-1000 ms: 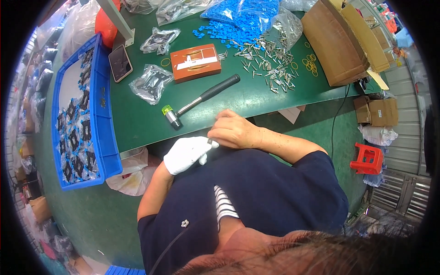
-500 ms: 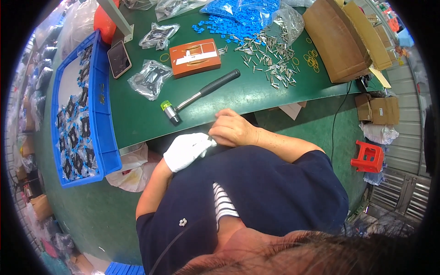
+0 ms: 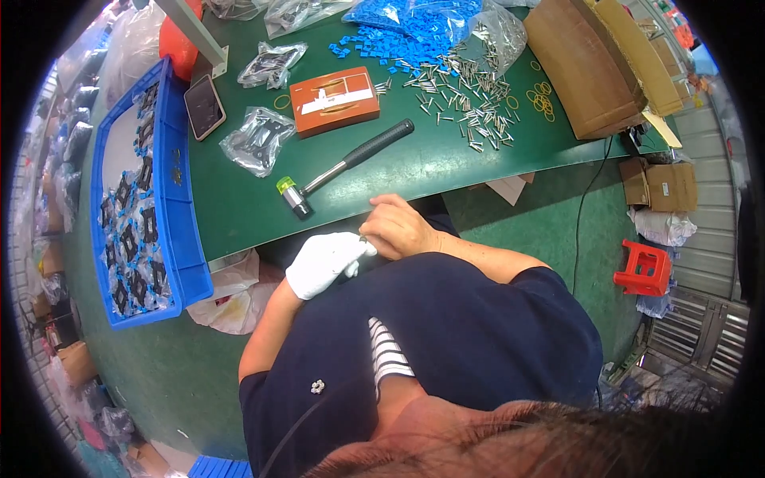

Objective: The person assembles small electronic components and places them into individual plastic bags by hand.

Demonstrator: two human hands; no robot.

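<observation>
My left hand [image 3: 325,261], in a white glove, and my bare right hand [image 3: 396,229] meet at the near edge of the green table [image 3: 239,199], close to my chest. Between their fingertips sits a small dark part [image 3: 362,239], mostly hidden; both hands pinch around it. Just beyond the hands lies a hammer [image 3: 344,166] with a black handle and a yellow-green cap on its head. An orange block [image 3: 334,100] with metal pieces on top rests farther back.
A long blue tray [image 3: 177,239] with several black and blue parts runs along the left. Loose metal pins [image 3: 462,103], blue plastic pieces [image 3: 398,24], clear bags, rubber bands, a phone [image 3: 204,106] and a cardboard box [image 3: 586,68] lie on the table. A red stool [image 3: 644,269] stands on the floor at right.
The view has shifted slightly; both hands stay together at the table edge with only small finger movements.
</observation>
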